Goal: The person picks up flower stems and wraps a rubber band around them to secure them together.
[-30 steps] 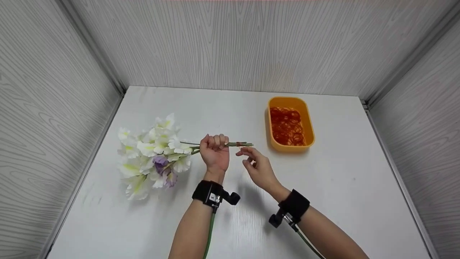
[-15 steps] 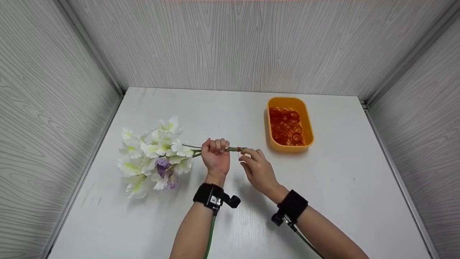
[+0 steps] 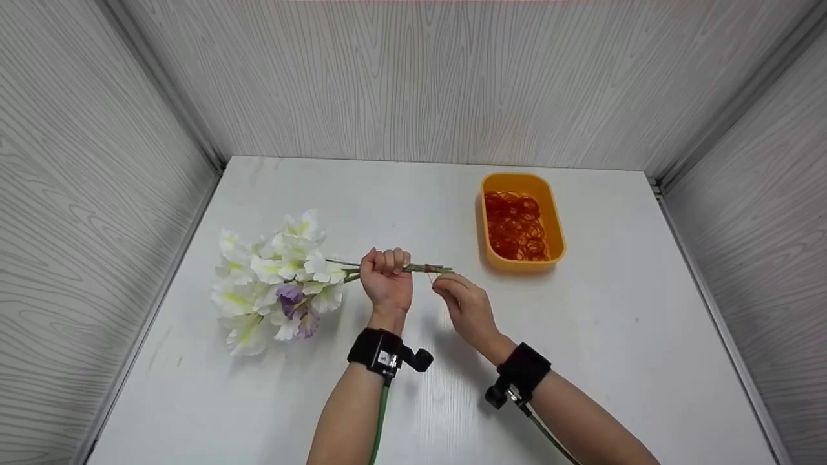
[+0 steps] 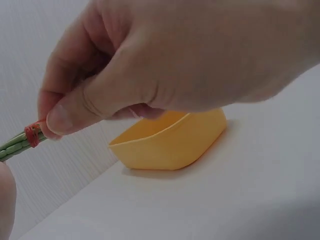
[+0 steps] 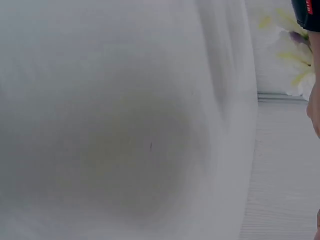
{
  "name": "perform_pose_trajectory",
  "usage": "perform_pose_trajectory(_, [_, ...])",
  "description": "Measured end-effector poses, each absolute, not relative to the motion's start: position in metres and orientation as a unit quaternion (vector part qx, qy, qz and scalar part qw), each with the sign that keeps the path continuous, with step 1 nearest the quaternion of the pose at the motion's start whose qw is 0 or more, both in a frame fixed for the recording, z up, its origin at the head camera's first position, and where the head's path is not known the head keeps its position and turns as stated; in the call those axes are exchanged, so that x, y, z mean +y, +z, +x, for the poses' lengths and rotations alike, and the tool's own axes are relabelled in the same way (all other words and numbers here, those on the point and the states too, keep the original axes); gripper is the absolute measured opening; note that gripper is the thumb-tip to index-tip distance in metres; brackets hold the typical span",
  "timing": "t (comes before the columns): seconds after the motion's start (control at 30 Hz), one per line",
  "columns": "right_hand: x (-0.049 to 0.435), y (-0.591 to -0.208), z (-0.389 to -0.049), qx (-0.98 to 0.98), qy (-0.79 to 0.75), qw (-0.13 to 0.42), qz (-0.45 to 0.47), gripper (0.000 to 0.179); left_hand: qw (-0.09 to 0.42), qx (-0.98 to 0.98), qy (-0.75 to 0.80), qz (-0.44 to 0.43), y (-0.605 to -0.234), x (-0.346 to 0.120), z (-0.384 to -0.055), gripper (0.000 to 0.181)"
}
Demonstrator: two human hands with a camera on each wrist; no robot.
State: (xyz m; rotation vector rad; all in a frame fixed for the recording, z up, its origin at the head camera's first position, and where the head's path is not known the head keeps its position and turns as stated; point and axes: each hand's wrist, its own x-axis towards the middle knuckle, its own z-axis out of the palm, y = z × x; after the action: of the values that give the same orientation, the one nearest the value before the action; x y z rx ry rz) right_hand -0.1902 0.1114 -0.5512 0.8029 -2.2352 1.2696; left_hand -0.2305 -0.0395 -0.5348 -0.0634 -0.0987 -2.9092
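Note:
A bunch of white and purple artificial flowers (image 3: 274, 278) points left, its green stems (image 3: 417, 268) gripped by my left hand (image 3: 387, 284) with curled fingers. A red rubber band (image 4: 32, 135) is wound several times around the stems near their cut ends. Just right of it, my right hand (image 3: 470, 311) pinches a thin strand of the band between thumb and fingers, drawn out below the stems in the head view. In the left wrist view the right thumb covers the stem ends. The right wrist view catches only part of the flowers (image 5: 297, 55) at its edge.
An orange-yellow box (image 3: 557, 239) full of red rubber bands (image 3: 513, 226) stands at the back right of the white table (image 3: 614, 310). Wood-grain panels (image 3: 413, 84) enclose the table at the back and sides. Cables (image 3: 380, 420) trail from both wrist cameras.
The right hand moved left and up to the stem ends, then slightly down, and its fingers have closed on the band's strand. The left hand and flowers dipped slightly towards me.

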Motion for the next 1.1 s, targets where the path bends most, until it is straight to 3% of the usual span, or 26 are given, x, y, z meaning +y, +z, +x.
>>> perform_pose_trajectory(0.17, [0.103,-0.542,-0.189,-0.676,0.734,0.04,0.04,0.009,0.116,-0.017,-0.993,-0.021,-0.526,-0.037,-0.231,0.038])
perform_pose_trajectory(0.3, [0.097,-0.537,-0.192,-0.605,0.793,0.011,-0.069,0.01,0.114,-0.016,-0.993,-0.036,-0.525,-0.037,-0.23,0.039])
perform_pose_trajectory(0.63, [0.103,-0.525,-0.207,-0.605,0.792,-0.004,-0.085,0.007,0.074,-0.039,-0.992,-0.089,-0.526,-0.041,-0.227,0.036])
perform_pose_trajectory(1.1, [0.127,-0.518,-0.22,-0.669,0.742,-0.027,-0.034,0.005,0.039,-0.099,-0.981,-0.163,-0.526,-0.055,-0.229,0.036])
